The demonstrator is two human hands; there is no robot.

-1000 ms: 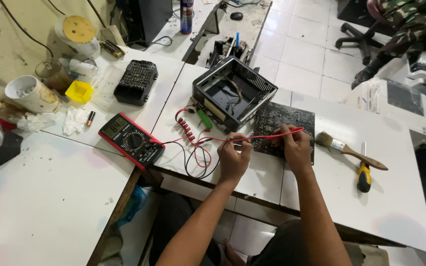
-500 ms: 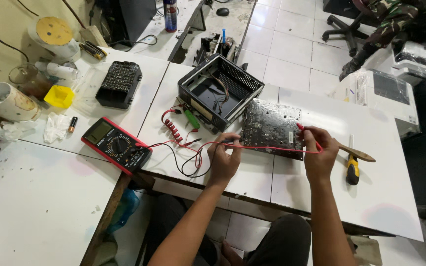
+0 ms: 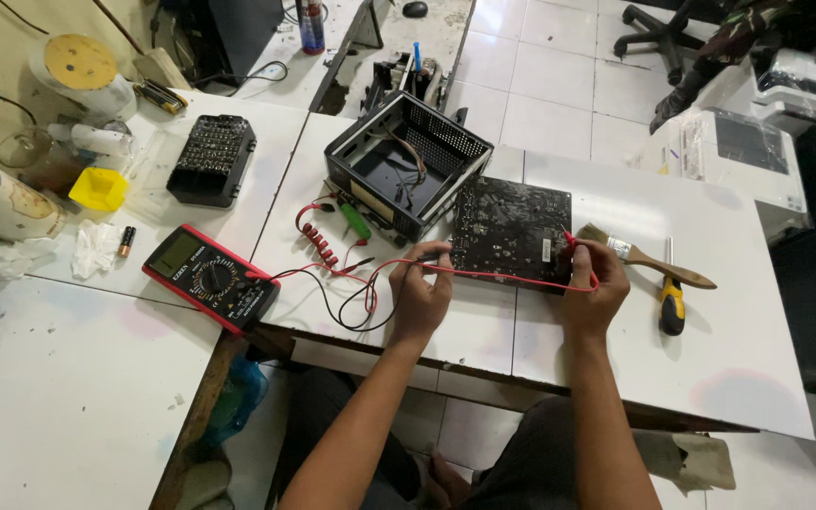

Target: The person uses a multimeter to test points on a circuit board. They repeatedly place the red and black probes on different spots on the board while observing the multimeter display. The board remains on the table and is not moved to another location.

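A red and black meter (image 3: 212, 279) lies on the white table, left of the hands. Its small screen (image 3: 176, 254) is a grey-green rectangle near the meter's far end. A blue bottle (image 3: 311, 25) stands far back on the desk, with a red and white label (image 3: 311, 19) wrapped around it.

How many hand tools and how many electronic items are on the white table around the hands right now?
Hand tools: 3 - paintbrush, yellow-handled screwdriver, green-handled screwdriver
Electronic items: 3 - multimeter, circuit board, open black case
Total: 6
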